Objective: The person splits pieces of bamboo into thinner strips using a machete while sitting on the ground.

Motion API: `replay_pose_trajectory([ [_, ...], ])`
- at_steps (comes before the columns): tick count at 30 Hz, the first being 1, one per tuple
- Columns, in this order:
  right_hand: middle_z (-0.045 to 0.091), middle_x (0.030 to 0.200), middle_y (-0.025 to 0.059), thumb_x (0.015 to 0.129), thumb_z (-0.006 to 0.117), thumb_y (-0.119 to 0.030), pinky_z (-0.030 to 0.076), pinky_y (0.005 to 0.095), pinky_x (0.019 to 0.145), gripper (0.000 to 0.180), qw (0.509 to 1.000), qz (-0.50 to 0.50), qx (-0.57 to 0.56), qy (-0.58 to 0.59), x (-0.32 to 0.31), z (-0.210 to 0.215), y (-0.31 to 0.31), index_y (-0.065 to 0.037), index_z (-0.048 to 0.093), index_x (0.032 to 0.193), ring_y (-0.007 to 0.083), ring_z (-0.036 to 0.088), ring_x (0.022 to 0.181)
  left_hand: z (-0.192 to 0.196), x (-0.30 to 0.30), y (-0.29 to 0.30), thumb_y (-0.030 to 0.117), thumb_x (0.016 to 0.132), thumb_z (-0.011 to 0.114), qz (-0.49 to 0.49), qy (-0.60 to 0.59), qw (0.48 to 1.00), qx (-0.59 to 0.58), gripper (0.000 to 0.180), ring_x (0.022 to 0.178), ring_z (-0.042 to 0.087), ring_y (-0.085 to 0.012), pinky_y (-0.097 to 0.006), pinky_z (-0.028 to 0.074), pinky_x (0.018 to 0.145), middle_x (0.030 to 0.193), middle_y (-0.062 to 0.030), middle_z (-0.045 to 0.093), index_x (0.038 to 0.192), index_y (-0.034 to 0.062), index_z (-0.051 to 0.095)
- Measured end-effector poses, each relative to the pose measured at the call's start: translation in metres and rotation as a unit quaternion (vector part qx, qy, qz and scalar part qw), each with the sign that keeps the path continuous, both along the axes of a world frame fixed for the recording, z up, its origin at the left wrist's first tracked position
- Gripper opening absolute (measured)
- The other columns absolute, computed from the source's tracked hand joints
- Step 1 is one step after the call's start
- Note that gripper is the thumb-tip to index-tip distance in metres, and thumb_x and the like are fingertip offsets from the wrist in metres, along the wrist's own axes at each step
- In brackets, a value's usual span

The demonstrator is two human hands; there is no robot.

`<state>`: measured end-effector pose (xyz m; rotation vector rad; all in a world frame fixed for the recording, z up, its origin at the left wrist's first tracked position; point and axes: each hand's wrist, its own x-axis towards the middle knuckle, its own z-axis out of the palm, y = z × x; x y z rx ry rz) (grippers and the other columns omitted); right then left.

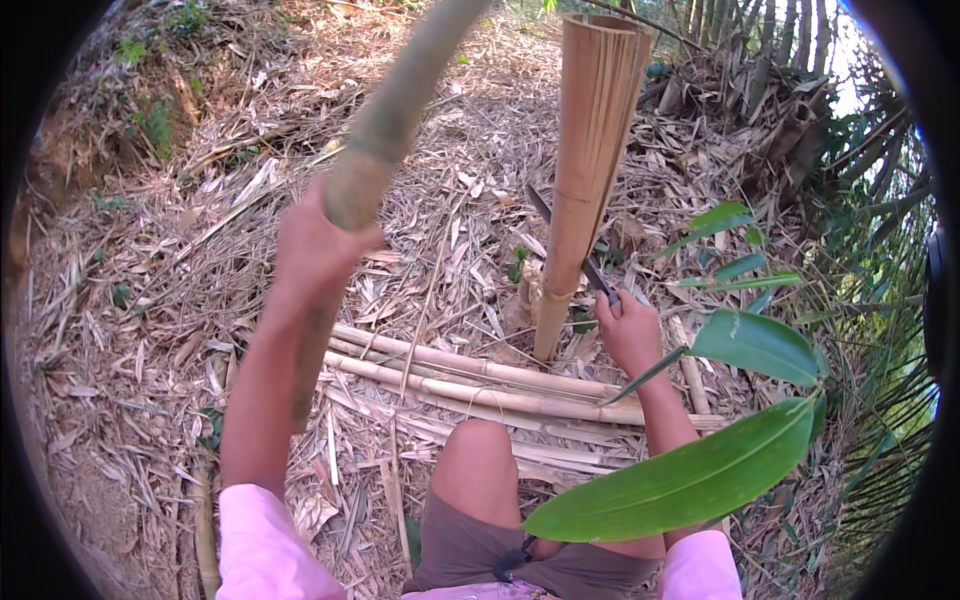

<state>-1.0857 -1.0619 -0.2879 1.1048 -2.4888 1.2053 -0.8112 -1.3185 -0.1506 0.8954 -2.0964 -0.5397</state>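
Observation:
My left hand [318, 240], slightly blurred, is closed around a thick bamboo pole [385, 120]. The pole slants up and away past the top edge, and its lower end runs down beside my forearm. In my right hand [630, 325] is the handle of a long dark-bladed knife [597, 278]. Its blade crosses an upright bamboo section [590, 130]; the tip shows on the left side, while the middle is hidden by the bamboo. Long cracks run down the upright section, which leans slightly right at its top. The pole and the upright section are apart.
Several long bamboo strips [480, 385] lie across the ground before my knees. A short stump [530, 285] stands beside the upright section. Large green leaves [690, 470] hang in front of my right arm. Dry leaf litter [200, 330] covers the ground, with bamboo clumps at right.

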Motion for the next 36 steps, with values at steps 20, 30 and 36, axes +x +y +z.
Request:
replay_pose_trajectory([
  [20,0.061,0.064,0.0211,0.087,0.068,-0.038,0.05,0.0467,0.064,0.042,0.992,-0.013,0.07,0.108,-0.024,-0.011,0.014,0.003,0.064,0.078,0.0399,0.063,0.063,-0.12,-0.007,0.071,0.001,0.063,0.08,-0.107,-0.046,0.961,0.25,0.077,0.101,0.068,-0.0274,-0.038,0.054,0.092,0.11,-0.0166,0.068,0.133,-0.0032,0.049],
  [30,0.061,0.063,0.0182,0.081,0.072,-0.02,0.05,0.048,0.061,0.024,0.996,-0.001,0.084,0.022,-0.007,0.0,0.028,0.0,0.059,0.076,0.0408,0.061,0.061,0.07,-0.001,0.008,0.018,0.073,0.082,-0.042,0.109,0.993,0.013,0.066,0.1,0.068,-0.0278,-0.035,0.055,0.087,0.11,-0.0177,0.068,0.128,-0.0042,0.054],
  [36,0.062,0.066,0.0206,0.083,0.07,-0.022,0.051,0.0469,0.062,0.025,0.987,-0.044,0.148,0.045,0.001,-0.004,0.027,0.001,0.06,0.079,0.0414,0.061,0.063,-0.143,-0.061,0.017,0.015,0.071,0.08,-0.089,-0.052,0.987,0.126,0.079,0.112,0.063,-0.0372,-0.043,0.05,0.098,0.118,-0.0257,0.064,0.14,0.0002,0.045],
])
